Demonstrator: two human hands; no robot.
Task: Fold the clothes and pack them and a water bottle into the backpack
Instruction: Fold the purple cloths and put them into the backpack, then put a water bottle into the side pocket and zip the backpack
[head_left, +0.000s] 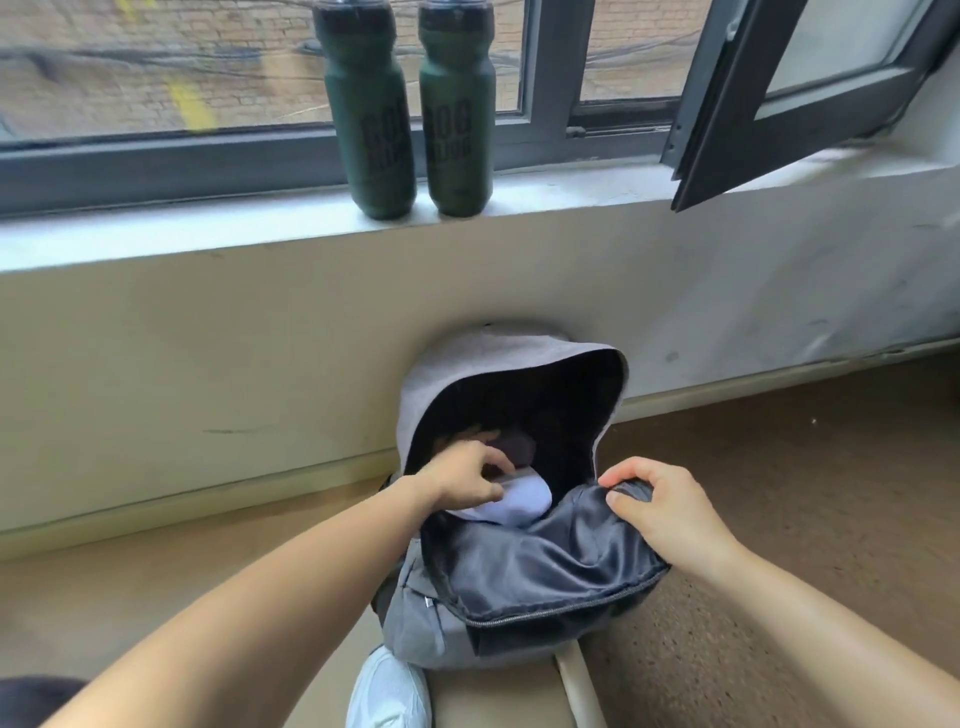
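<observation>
Here, left hand (467, 475) pinches a soft, likely light white garment (522, 503) inside the backpack (441, 631); right hand (670, 517) grips its limp rim.

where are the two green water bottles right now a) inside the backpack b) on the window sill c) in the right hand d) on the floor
b: both green bottles stand upright side by side on the window sill, above the open backpack.

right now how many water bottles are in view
2, both upright on the windowsill: left bottle, right bottle beside it. More could be hidden inside the backpack.
</observation>
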